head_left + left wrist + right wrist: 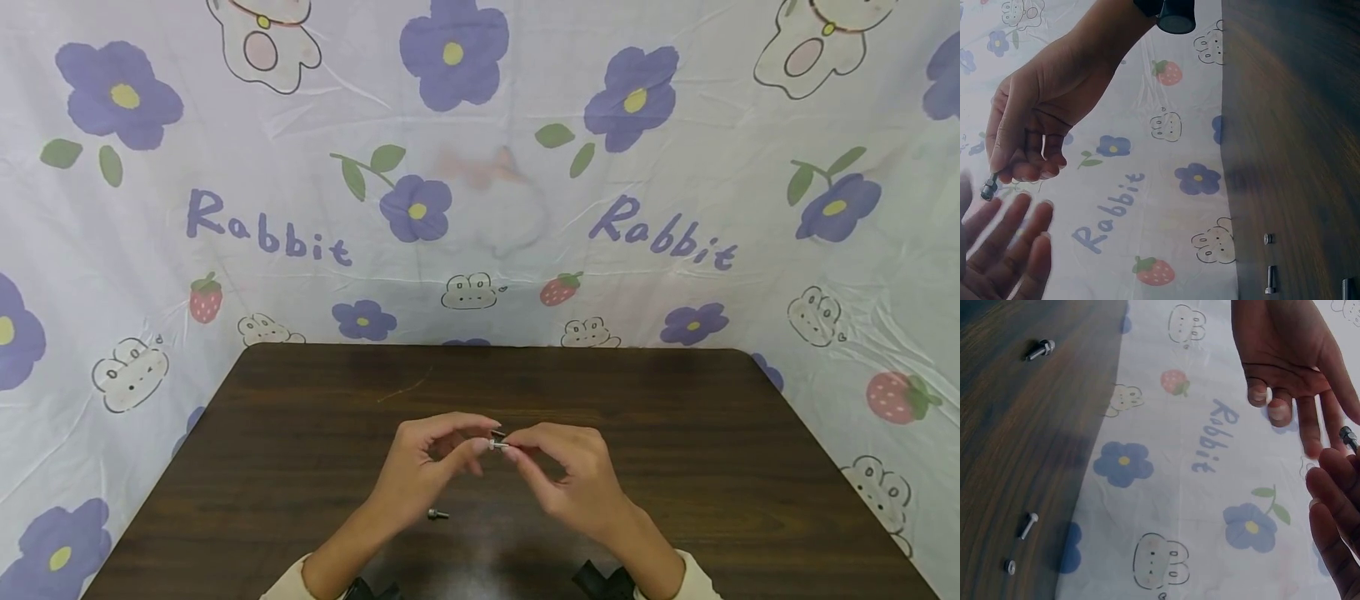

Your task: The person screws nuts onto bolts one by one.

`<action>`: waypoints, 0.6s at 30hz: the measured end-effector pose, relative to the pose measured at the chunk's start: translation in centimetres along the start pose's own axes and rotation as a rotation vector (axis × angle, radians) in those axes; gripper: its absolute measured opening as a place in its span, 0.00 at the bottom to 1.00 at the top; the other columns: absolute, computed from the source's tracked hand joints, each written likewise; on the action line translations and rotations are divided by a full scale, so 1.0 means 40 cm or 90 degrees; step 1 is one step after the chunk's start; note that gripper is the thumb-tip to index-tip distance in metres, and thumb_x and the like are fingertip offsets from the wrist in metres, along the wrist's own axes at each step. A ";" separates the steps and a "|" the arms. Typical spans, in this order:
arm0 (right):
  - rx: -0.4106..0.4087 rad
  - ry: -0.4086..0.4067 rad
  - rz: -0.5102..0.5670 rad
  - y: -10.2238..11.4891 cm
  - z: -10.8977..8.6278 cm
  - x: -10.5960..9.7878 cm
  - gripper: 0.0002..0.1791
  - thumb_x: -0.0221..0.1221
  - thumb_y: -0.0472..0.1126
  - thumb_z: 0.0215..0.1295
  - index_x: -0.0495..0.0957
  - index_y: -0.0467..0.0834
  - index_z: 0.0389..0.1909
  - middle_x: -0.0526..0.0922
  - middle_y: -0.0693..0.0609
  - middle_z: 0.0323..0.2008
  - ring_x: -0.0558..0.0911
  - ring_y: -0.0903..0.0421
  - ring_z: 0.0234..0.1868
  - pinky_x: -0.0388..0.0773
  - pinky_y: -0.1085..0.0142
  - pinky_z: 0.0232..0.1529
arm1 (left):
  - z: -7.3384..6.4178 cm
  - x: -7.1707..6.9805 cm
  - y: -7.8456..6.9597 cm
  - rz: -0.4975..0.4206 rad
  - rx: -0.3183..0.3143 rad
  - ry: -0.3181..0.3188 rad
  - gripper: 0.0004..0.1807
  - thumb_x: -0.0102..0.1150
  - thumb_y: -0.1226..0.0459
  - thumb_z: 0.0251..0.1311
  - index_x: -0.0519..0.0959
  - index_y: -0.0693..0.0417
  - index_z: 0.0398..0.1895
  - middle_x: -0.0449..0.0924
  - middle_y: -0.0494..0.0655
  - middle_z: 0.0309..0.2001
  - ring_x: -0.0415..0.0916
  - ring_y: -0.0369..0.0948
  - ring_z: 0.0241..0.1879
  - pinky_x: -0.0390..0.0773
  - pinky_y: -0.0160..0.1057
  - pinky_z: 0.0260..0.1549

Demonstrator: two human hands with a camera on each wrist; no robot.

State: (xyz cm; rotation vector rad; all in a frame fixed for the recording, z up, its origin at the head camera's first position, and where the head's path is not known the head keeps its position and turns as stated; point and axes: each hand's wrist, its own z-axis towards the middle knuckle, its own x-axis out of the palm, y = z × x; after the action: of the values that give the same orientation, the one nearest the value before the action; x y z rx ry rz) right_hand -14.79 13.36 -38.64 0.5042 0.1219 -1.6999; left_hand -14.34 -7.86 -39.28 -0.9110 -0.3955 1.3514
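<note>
My right hand [573, 471] pinches the shank end of a small silver bolt [497, 445] between thumb and fingertips, above the table. In the left wrist view, a ring that looks like a nut [987, 189] sits at the far end of this bolt, pointing toward the left hand. My left hand [431, 462] is just left of it, thumb tip at the bolt's end and index finger apart above it. Its fingers [1310, 425] look extended and spread in the right wrist view. Whether the left thumb touches the bolt, I cannot tell.
On the dark wooden table [315, 467] lies a bolt with a nut on it [1041, 350], near the left forearm. Farther off lie a loose bolt [1029, 526] and a loose nut [1010, 567]. A printed cloth [480, 250] hangs behind the table and at its sides.
</note>
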 end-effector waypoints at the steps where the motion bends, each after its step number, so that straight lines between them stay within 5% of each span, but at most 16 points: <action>1: -0.001 -0.002 -0.001 0.000 0.000 0.000 0.10 0.61 0.40 0.74 0.84 0.38 0.36 0.88 0.48 0.29 0.87 0.56 0.28 0.84 0.67 0.29 | 0.000 -0.001 -0.001 0.000 0.008 -0.003 0.09 0.66 0.69 0.66 0.86 0.54 0.47 0.88 0.45 0.37 0.84 0.38 0.25 0.83 0.38 0.23; 4: 0.001 -0.004 -0.001 -0.001 -0.001 -0.001 0.09 0.61 0.39 0.73 0.84 0.37 0.36 0.88 0.48 0.29 0.87 0.56 0.29 0.84 0.66 0.30 | -0.001 -0.001 -0.004 -0.004 0.041 -0.005 0.16 0.72 0.70 0.59 0.85 0.55 0.50 0.88 0.48 0.43 0.85 0.39 0.29 0.86 0.39 0.27; 9: -0.002 -0.005 0.002 -0.001 -0.002 0.001 0.10 0.61 0.40 0.74 0.84 0.37 0.36 0.88 0.48 0.30 0.88 0.56 0.30 0.85 0.68 0.32 | -0.001 0.001 0.000 -0.014 0.072 -0.001 0.13 0.71 0.73 0.58 0.86 0.56 0.46 0.88 0.49 0.39 0.85 0.40 0.28 0.86 0.40 0.25; 18: -0.013 -0.013 0.007 -0.002 -0.003 0.004 0.10 0.60 0.39 0.74 0.84 0.36 0.36 0.88 0.47 0.30 0.87 0.56 0.29 0.84 0.69 0.32 | -0.002 0.001 0.003 -0.003 0.042 -0.001 0.09 0.70 0.71 0.61 0.87 0.53 0.44 0.88 0.47 0.34 0.83 0.40 0.24 0.84 0.40 0.22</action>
State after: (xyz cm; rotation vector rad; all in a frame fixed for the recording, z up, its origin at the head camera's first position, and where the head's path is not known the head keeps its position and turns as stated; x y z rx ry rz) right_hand -14.84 13.28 -38.82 0.4715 0.1209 -1.6909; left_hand -14.35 -7.84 -39.41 -0.8536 -0.3526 1.3527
